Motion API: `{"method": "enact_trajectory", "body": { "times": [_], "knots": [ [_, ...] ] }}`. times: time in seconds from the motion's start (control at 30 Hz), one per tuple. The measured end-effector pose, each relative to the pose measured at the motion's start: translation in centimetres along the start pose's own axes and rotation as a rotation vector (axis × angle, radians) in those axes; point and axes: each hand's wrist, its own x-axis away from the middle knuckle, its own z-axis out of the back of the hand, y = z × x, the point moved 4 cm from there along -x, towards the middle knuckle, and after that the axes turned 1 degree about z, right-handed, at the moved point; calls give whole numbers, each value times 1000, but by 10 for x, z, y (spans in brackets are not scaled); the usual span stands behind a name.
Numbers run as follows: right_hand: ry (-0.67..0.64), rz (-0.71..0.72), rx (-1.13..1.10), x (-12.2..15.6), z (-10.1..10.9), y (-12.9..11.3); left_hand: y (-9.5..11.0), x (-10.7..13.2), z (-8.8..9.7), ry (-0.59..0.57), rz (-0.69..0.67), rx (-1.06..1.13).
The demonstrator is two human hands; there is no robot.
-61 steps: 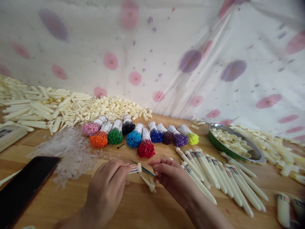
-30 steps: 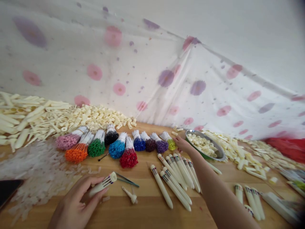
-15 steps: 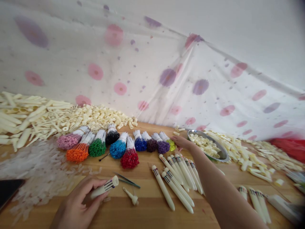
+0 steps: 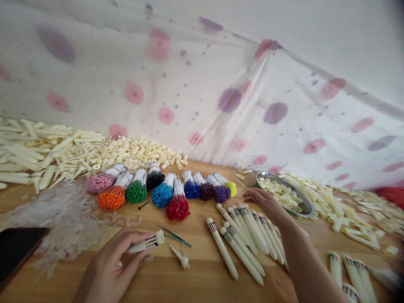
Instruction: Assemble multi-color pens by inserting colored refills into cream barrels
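On the wooden table (image 4: 195,288), at seven o'clock in the view, the left hand (image 4: 109,263) grips a cream pen barrel (image 4: 147,243).
Its fingers wrap round the barrel's lower half, and the striped end points toward two o'clock, just above the wood. The right hand (image 4: 265,202) is stretched out at two o'clock from the barrel, fingers loosely curled between the yellow-green refill bundle (image 4: 232,188) and the metal bowl (image 4: 308,207); whether it pinches anything cannot be told. A row of finished pens (image 4: 249,229) lies beside its wrist at seven o'clock. Tweezers (image 4: 175,235) and a small cream tip (image 4: 180,257) lie just beside the barrel at four o'clock. A black phone (image 4: 15,248) sits at nine o'clock.
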Motion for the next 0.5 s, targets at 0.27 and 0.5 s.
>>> {"method": "enact_trajectory", "body": {
  "times": [0.27, 0.5],
  "knots": [
    [-583, -69, -170, 84, -119, -57, 8, -2, 6, 3, -123, -60],
    [-728, -113, -354, 83, -156, -65, 14, -2, 10, 9, -198, -56]
  ]
}}
